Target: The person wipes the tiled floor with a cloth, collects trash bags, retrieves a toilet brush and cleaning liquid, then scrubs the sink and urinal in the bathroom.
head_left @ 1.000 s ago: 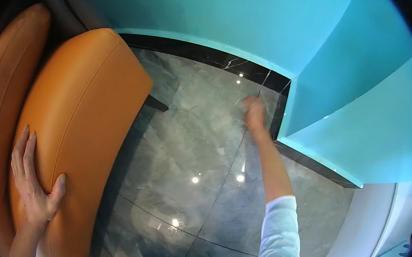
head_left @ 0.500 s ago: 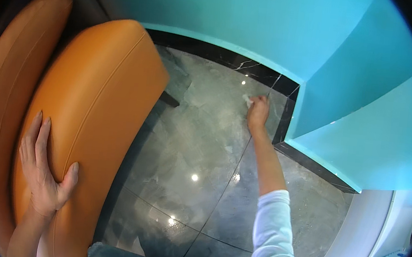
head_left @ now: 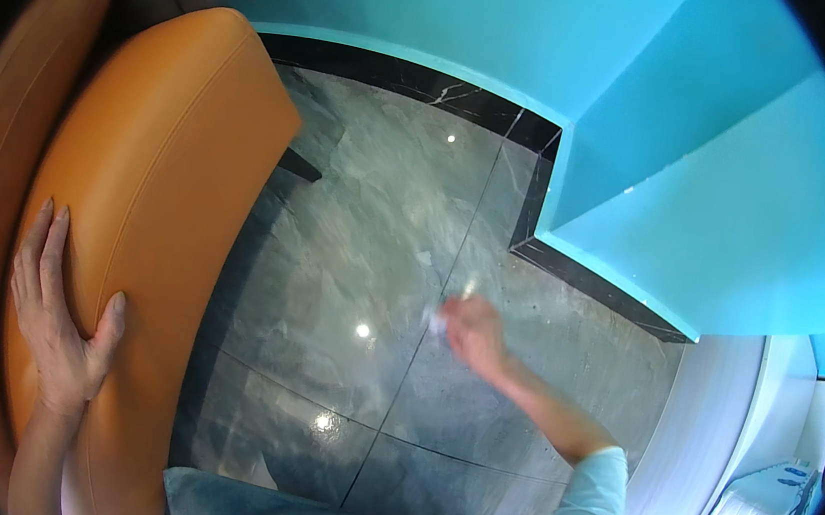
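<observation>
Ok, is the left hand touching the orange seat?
Touching: the head view shows the left hand lying spread against the orange seat.

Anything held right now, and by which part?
The right hand seems to hold a small white thing at its fingertips; blur hides which part is gripped. The left hand rests on the orange seat, holding nothing.

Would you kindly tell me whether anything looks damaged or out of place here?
One small thing: a pale spot on the edge of the teal wall, beyond and to the right of the right hand. It breaks the even colour and might be chipped paint, though it is too small to tell.
</observation>
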Demonstrator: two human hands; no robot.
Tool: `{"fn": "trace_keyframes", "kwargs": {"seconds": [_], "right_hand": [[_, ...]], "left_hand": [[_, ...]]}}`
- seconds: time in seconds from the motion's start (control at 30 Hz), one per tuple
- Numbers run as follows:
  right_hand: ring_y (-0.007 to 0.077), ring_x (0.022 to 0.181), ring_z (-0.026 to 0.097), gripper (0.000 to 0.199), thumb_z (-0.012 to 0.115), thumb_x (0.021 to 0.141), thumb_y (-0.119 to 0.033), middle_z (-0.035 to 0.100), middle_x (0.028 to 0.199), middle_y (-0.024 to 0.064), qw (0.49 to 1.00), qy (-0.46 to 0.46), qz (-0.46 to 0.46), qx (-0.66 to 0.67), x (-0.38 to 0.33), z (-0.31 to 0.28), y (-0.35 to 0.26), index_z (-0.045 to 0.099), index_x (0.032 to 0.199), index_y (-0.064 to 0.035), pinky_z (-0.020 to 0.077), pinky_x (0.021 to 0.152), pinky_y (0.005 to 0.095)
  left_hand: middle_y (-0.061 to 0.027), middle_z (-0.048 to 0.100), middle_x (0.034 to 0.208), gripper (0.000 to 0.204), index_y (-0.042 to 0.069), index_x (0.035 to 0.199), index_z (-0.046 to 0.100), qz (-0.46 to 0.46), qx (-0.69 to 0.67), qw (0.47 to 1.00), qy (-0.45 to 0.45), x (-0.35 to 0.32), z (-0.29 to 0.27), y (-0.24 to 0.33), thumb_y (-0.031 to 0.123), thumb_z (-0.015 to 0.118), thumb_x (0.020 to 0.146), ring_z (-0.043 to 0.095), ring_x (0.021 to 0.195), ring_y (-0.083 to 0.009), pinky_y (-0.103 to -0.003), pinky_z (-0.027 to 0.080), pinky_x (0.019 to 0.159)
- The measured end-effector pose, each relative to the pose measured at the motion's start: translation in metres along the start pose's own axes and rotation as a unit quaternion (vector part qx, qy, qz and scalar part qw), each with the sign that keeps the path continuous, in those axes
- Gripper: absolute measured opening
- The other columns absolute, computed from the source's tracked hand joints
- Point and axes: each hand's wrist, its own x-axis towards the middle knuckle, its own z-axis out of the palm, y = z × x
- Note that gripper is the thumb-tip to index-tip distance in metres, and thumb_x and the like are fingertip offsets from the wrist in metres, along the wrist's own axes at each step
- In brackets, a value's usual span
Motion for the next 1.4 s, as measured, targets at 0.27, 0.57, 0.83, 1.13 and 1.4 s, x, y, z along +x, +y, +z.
{"fn": "trace_keyframes", "kwargs": {"seconds": [0.27,0.57,0.83,1.13,1.4], "right_hand": [[0.0232,0.086,0.059,0.025,0.057,0.071,-0.006,0.058,0.087,0.0064,0.949,0.001,0.155,-0.273,0.055,0.010,0.068,0.065,0.095,-0.0049,0.0523,0.067,0.0335],[0.0210,0.088,0.057,0.020,0.058,0.073,-0.008,0.060,0.091,0.0025,0.919,0.067,0.195,-0.336,-0.067,-0.053,0.103,0.067,0.092,-0.0089,0.0485,0.068,0.0363],[0.0277,0.096,0.058,0.028,0.056,0.072,0.001,0.062,0.098,0.0084,0.925,0.195,0.266,-0.189,-0.057,-0.030,0.070,0.067,0.097,-0.0068,0.0501,0.079,0.0371],[0.0270,0.091,0.056,0.035,0.057,0.067,0.002,0.061,0.094,0.0086,1.000,0.006,-0.001,0.001,-0.069,0.004,-0.034,0.063,0.101,-0.0058,0.0503,0.077,0.0394],[0.0352,0.091,0.055,0.037,0.056,0.068,0.008,0.061,0.096,0.0149,0.971,0.163,0.174,-0.025,0.005,0.018,0.026,0.064,0.102,-0.0062,0.0472,0.078,0.0420]], "left_hand": [[-0.0180,0.038,0.141,0.072,0.008,0.141,0.037,-0.002,-0.019,1.000,0.018,-0.001,-0.001,0.005,0.045,0.056,0.082,0.037,0.129,-0.0347,-0.049,0.028,0.107],[-0.0167,0.037,0.142,0.071,0.011,0.143,0.033,-0.001,0.003,1.000,0.031,-0.004,0.002,0.005,0.046,0.054,0.084,0.036,0.130,-0.0344,-0.049,0.029,0.108],[-0.0150,0.038,0.141,0.070,0.013,0.143,0.033,-0.011,0.009,1.000,0.022,-0.008,0.006,0.000,0.041,0.057,0.084,0.036,0.131,-0.0340,-0.048,0.030,0.108],[-0.0161,0.040,0.139,0.069,0.011,0.141,0.037,-0.002,-0.027,0.999,0.041,-0.004,0.002,0.006,0.039,0.060,0.082,0.038,0.129,-0.0343,-0.047,0.030,0.107],[-0.0159,0.040,0.139,0.070,0.013,0.141,0.037,-0.011,-0.029,0.999,0.031,-0.009,0.006,0.001,0.041,0.060,0.081,0.038,0.129,-0.0338,-0.048,0.030,0.107]]}}
